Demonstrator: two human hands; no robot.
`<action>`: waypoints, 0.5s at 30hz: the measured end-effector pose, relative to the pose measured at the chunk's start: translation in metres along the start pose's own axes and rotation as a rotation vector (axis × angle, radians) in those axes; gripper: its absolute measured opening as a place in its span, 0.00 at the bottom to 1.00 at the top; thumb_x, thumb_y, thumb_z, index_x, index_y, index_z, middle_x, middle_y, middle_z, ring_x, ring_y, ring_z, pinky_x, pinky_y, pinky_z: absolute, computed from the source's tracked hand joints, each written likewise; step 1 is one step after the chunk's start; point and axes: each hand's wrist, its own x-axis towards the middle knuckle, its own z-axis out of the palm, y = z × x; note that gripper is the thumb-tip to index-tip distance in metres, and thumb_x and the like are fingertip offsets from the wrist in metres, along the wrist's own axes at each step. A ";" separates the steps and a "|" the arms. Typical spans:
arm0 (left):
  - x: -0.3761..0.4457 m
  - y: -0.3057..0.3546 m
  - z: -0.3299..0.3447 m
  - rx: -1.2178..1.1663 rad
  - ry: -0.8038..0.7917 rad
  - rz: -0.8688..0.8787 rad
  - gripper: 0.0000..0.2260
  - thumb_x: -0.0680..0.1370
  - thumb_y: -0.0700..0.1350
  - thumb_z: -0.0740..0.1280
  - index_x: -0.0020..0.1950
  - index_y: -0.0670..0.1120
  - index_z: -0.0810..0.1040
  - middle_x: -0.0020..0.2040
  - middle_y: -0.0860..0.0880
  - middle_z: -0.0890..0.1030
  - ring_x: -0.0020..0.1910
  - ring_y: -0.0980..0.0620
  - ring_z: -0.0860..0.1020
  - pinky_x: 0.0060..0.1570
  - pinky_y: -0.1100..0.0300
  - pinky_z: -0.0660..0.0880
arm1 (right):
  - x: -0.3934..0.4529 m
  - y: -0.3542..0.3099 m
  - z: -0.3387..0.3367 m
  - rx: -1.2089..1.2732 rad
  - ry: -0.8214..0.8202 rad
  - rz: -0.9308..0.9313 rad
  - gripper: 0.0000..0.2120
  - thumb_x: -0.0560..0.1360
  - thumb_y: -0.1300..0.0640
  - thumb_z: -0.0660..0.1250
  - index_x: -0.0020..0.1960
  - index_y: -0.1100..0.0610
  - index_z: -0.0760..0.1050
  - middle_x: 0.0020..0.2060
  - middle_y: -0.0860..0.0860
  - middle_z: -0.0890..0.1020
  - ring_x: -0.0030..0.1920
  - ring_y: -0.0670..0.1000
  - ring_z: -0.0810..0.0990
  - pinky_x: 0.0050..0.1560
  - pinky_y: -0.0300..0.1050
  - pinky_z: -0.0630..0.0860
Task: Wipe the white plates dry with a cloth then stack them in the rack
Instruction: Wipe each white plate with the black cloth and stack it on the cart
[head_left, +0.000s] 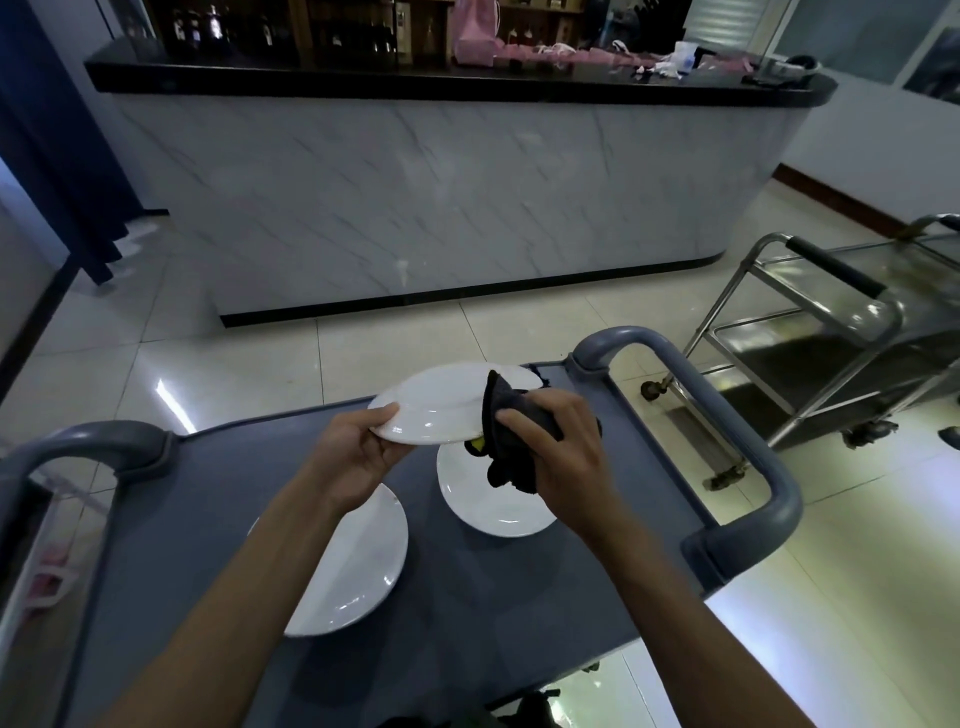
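Glazed white ceramic, the held plate (441, 402) looks stiff, slick and breakable, so a judged safe hold is its rim. From the head view, the left hand (358, 452) pinches that rim at nine o'clock, while the right hand (558, 452) clutches a dark cloth (511, 431) against the three o'clock edge. Two more plates (358, 561) (493, 499) lie flat on the grey cart (208, 519) below. No rack is visible.

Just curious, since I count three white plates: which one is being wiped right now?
The raised plate, gripped by the left hand while the right hand presses the dark cloth on it. The others lie flat.
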 end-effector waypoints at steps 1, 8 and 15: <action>-0.001 0.000 0.000 0.030 -0.011 0.024 0.08 0.80 0.35 0.62 0.57 0.34 0.77 0.49 0.41 0.86 0.45 0.46 0.86 0.38 0.56 0.83 | -0.002 0.000 -0.002 -0.003 -0.033 -0.003 0.24 0.75 0.59 0.71 0.69 0.48 0.71 0.64 0.53 0.72 0.62 0.57 0.72 0.59 0.55 0.72; -0.005 0.003 -0.001 0.164 -0.046 0.182 0.11 0.81 0.35 0.62 0.62 0.40 0.75 0.54 0.44 0.86 0.51 0.45 0.85 0.41 0.51 0.83 | 0.007 -0.017 -0.011 0.121 -0.164 0.141 0.21 0.78 0.62 0.65 0.70 0.50 0.73 0.65 0.54 0.75 0.61 0.59 0.75 0.60 0.55 0.74; -0.018 0.000 0.010 0.443 -0.029 0.298 0.12 0.77 0.33 0.67 0.59 0.43 0.79 0.52 0.42 0.85 0.48 0.40 0.84 0.40 0.46 0.82 | 0.033 -0.044 -0.011 0.303 -0.227 0.392 0.25 0.77 0.67 0.67 0.72 0.52 0.73 0.69 0.52 0.73 0.67 0.55 0.71 0.68 0.53 0.71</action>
